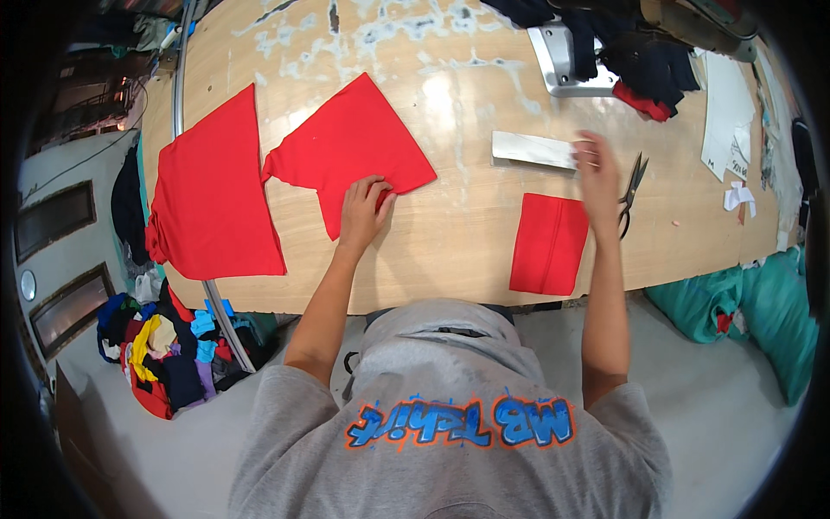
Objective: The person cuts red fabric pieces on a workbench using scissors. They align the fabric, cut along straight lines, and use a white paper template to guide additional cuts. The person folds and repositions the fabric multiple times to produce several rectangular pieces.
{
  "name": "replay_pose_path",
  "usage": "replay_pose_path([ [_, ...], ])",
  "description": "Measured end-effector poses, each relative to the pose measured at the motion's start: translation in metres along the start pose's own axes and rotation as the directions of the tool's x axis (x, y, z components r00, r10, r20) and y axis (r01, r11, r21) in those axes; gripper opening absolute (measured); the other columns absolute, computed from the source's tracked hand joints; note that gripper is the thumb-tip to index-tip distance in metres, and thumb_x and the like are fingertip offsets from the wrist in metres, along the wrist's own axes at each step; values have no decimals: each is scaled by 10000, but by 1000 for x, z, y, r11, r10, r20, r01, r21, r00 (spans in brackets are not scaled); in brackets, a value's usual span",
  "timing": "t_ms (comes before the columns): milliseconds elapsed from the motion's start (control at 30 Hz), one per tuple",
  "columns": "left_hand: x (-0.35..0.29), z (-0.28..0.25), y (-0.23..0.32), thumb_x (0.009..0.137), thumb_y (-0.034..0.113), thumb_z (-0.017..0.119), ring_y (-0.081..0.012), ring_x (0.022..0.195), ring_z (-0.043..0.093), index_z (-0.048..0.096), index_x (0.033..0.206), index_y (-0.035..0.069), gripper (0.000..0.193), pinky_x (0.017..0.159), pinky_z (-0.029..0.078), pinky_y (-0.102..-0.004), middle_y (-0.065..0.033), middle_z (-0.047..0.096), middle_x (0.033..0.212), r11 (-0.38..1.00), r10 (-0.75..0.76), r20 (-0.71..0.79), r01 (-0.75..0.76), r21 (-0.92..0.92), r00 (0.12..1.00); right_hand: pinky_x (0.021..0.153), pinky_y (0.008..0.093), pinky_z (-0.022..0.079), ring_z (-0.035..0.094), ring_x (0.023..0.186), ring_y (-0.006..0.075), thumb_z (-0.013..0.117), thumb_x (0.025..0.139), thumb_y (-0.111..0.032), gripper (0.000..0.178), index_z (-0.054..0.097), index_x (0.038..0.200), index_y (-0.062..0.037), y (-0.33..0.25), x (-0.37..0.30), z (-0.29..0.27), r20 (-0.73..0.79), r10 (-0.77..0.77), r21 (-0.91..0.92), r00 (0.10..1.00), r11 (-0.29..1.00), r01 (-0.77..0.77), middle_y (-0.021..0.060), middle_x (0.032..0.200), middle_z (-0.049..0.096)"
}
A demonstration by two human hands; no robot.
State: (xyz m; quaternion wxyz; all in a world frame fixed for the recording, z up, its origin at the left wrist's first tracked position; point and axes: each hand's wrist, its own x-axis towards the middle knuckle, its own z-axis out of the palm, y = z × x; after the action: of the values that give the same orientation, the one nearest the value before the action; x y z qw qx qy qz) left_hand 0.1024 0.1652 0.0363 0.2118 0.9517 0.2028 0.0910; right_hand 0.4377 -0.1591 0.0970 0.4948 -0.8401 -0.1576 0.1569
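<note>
My left hand (pixel 367 208) has its fingers curled at the near edge of a red fabric piece (pixel 363 138), with a bit of the cloth bunched between fingers and thumb. This piece lies flat, its left tip touching a larger red fabric piece (pixel 216 190). My right hand (pixel 596 173) is smeared by motion at the right end of a pale, flat strip (pixel 529 149); whether it grips the strip is unclear. Just below, towards me, lies a red fabric rectangle (pixel 547 245) with a seam down it. Black scissors (pixel 634 195) lie right of that hand, blades pointing away.
Dark and red cloth is heaped around a silvery-white metal base (pixel 562 60) at the far right. White pattern pieces (pixel 726 117) lie near the right edge. A metal rail (pixel 179 86) runs along the left. Coloured cloth scraps (pixel 164 346) and green sacks (pixel 761 303) flank the table.
</note>
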Motion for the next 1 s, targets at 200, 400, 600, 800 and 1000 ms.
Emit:
replay_pose_path([
  [200, 7, 7, 4, 1004, 179, 793, -330, 1188, 652, 757, 1084, 54, 153, 1037, 518, -465, -101, 718, 1243, 986, -119, -90, 106, -130, 989, 1269, 571, 353, 472, 1510, 415, 763, 942, -60, 540, 651, 1466, -133, 11, -20, 51, 182, -227, -423, 957, 860, 284, 163, 1549, 601],
  [400, 10, 10, 9, 1016, 148, 767, -329, 1176, 654, 760, 1045, 45, 108, 1039, 515, -461, -112, 730, 1215, 953, -230, -130, 196, -233, 965, 1273, 618, 312, 439, 1545, 396, 760, 940, -62, 632, 608, 1539, -196, 32, -17, 56, 265, -184, -561, 947, 769, 306, 143, 1636, 519],
  [600, 9, 3, 5, 1058, 181, 716, -348, 1225, 640, 751, 1142, 56, 154, 1093, 481, -499, -120, 727, 1263, 978, -145, -109, 126, -166, 983, 1200, 561, 392, 502, 1465, 379, 784, 929, -96, 661, 592, 1557, -178, 32, -9, 59, 202, -204, -668, 958, 687, 287, 144, 1615, 528],
  [800, -1, 10, -40, 1183, 377, 481, -384, 1617, 337, 457, 1657, 98, 551, 1322, 265, -552, -168, 393, 1745, 921, -332, -211, 364, 137, 919, 1085, 561, 455, 580, 1360, 383, 712, 979, -107, 697, 510, 1643, -168, 42, 24, 44, 212, -196, -758, 957, 585, 288, 135, 1489, 628],
  [1000, -62, 21, -33, 1190, 393, 433, -405, 1716, 146, 268, 1781, 116, 673, 1368, 155, -602, -177, 193, 1858, 863, -416, -137, 438, 253, 899, 1056, 594, 470, 619, 1245, 476, 653, 981, 4, 842, 341, 1744, -168, -62, -4, 40, 106, -118, -585, 987, 796, 158, 258, 1294, 661],
])
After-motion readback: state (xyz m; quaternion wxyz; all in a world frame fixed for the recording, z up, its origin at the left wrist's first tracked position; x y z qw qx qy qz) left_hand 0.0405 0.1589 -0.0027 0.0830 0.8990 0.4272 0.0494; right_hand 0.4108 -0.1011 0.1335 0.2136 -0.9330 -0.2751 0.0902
